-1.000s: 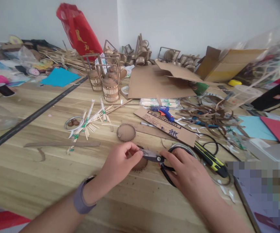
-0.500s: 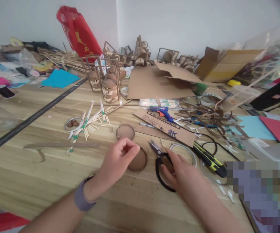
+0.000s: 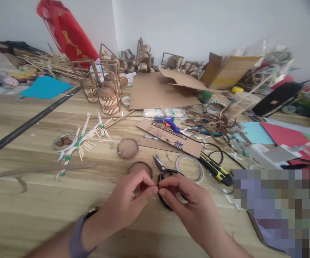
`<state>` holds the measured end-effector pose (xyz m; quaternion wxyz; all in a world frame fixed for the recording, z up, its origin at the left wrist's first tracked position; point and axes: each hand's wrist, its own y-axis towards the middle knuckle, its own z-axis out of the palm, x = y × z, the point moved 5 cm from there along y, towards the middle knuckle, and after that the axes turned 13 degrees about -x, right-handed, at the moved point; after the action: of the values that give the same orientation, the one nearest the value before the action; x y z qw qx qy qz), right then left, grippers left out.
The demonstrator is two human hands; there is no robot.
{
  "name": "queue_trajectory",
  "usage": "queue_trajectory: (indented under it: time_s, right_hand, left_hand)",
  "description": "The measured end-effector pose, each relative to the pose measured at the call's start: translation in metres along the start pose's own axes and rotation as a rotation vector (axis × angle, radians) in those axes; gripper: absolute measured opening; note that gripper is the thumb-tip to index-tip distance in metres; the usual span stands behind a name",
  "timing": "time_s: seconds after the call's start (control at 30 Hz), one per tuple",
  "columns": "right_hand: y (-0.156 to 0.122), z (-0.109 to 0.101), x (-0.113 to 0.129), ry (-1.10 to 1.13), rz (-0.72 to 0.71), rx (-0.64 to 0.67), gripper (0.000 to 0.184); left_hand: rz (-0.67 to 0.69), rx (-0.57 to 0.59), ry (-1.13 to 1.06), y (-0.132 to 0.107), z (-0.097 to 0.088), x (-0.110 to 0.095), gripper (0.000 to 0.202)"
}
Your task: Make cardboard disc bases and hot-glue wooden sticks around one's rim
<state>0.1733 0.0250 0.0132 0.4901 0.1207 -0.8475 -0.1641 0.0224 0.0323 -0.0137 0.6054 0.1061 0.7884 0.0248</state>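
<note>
The left hand (image 3: 132, 200) and the right hand (image 3: 188, 204) meet near the middle of the near edge of the surface (image 3: 37, 200); each is closed to a pinch, thumb and forefinger tips pressed together, and the two pinches touch; whatever sits between the fingertips is too small to make out. A purple wristband (image 3: 77, 236) circles the left wrist.

Just beyond the fingers lie the scissors (image 3: 160, 167), blades slightly parted and pointing toward the far edge, the black handles partly hidden under the right hand; just left of the blades a toothed cardboard disc (image 3: 139, 167) lies flat, its near part covered by the left hand's knuckles; a second toothed disc (image 3: 127, 148) lies a little farther back, apart from the first.

To the right of the scissors lies a ring of clear tape (image 3: 189, 167), and beside that a yellow and black utility knife (image 3: 216, 170); a printed cardboard strip (image 3: 171, 138) runs slantwise behind them, with a blue glue gun (image 3: 168, 123) at its far side. Toward the left, a scatter of wooden sticks (image 3: 87, 134); small wooden cages (image 3: 108, 98) stand farther back; a red bag (image 3: 63, 32) leans at the far edge against the wall.
</note>
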Motion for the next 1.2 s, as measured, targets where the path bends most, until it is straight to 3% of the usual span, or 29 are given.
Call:
queue_trajectory:
  time_s: [0.13, 0.27, 0.4, 0.53, 0.6, 0.67, 0.73, 0.8, 0.83, 0.9, 1.0, 1.1, 1.2]
  right_hand:
    - [-0.001, 0.005, -0.006, 0.093, 0.135, 0.096, 0.017]
    - [-0.005, 0.007, -0.003, 0.190, 0.182, 0.217, 0.019]
    - [-0.002, -0.018, -0.001, 0.124, 0.200, 0.157, 0.020]
    - [0.006, -0.086, 0.003, -0.247, 0.041, -0.087, 0.017]
    - [0.007, -0.138, 0.002, -0.543, 0.032, -0.328, 0.019]
    - [0.001, -0.195, -0.007, -0.881, 0.153, -0.590, 0.026]
    - [-0.009, -0.244, -0.027, -1.078, 0.385, -0.676, 0.029]
    - [-0.022, -0.280, -0.054, -1.124, 0.579, -0.624, 0.023]
    - [-0.028, -0.291, -0.069, -1.107, 0.656, -0.510, 0.021]
    - [-0.043, -0.302, -0.093, -1.065, 0.755, -0.321, 0.018]
    - [-0.065, -0.304, -0.111, -0.996, 0.793, -0.234, 0.017]
    - [-0.082, -0.297, -0.112, -1.065, 0.725, -0.286, 0.020]
    - [-0.096, -0.291, -0.107, -1.255, 0.535, -0.440, 0.025]
  left_hand:
    - [-0.050, 0.034, -0.090, -0.003, 0.001, 0.001, 0.027]
    - [-0.081, 0.154, -0.184, -0.007, 0.007, 0.003, 0.030]
    - [-0.045, 0.230, -0.129, -0.011, 0.008, 0.003, 0.031]
    - [-0.033, 0.212, 0.016, -0.011, 0.006, 0.005, 0.027]
    - [-0.033, 0.199, 0.080, -0.012, 0.006, 0.005, 0.026]
    - [-0.031, 0.179, 0.126, -0.012, 0.007, 0.003, 0.024]
    - [-0.018, 0.164, 0.154, -0.012, 0.007, 0.001, 0.021]
    - [-0.001, 0.168, 0.167, -0.013, 0.008, -0.001, 0.019]
    - [-0.001, 0.174, 0.174, -0.013, 0.008, -0.001, 0.019]
    - [-0.015, 0.178, 0.191, -0.013, 0.009, 0.002, 0.021]
    - [-0.002, 0.166, 0.212, -0.012, 0.009, 0.004, 0.023]
    - [0.049, 0.155, 0.231, -0.010, 0.009, 0.004, 0.022]
    - [0.071, 0.153, 0.253, -0.008, 0.008, 0.006, 0.023]
